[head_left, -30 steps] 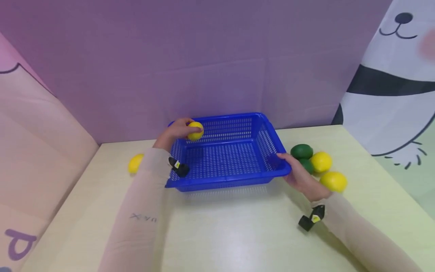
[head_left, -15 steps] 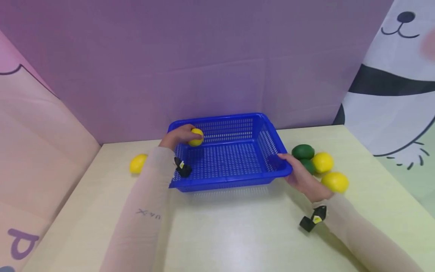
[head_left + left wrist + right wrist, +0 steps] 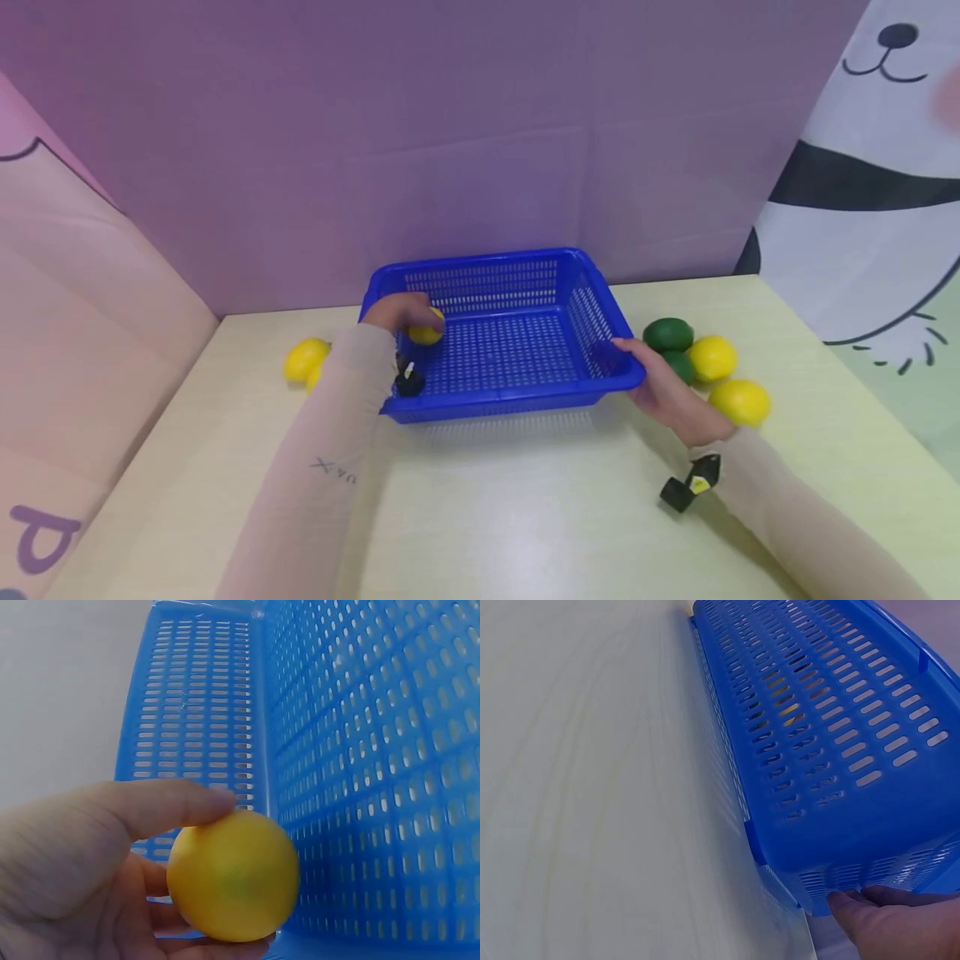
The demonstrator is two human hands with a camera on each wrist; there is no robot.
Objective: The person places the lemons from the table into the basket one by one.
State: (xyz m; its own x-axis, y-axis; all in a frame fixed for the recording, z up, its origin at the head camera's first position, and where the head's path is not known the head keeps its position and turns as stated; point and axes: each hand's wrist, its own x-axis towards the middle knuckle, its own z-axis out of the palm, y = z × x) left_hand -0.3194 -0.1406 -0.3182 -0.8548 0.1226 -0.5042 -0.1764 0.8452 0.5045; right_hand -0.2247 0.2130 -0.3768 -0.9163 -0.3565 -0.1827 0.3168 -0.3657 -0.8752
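Observation:
My left hand (image 3: 401,312) is down inside the left part of a blue plastic basket (image 3: 502,398). It grips a yellow lemon (image 3: 426,333), thumb over the top and fingers beneath, as the left wrist view shows. The lemon (image 3: 232,877) is close to the basket's slotted floor; whether they touch I cannot tell. At the front right corner, my right hand (image 3: 663,396) holds the basket's rim, thumb on the inner side. In the right wrist view that hand (image 3: 900,922) is partly cut off at the lower edge.
Right of the basket lie two dark green fruits (image 3: 667,335) and two lemons (image 3: 712,358). On the left are a yellow fruit (image 3: 303,360) and another one mostly behind my sleeve. A purple cloth wall (image 3: 480,150) stands behind the table (image 3: 480,517).
My left hand has lowered the lemon from the basket's back left rim toward its floor. A second yellow fruit at the left now peeks out beside my sleeve. The right hand has stayed put.

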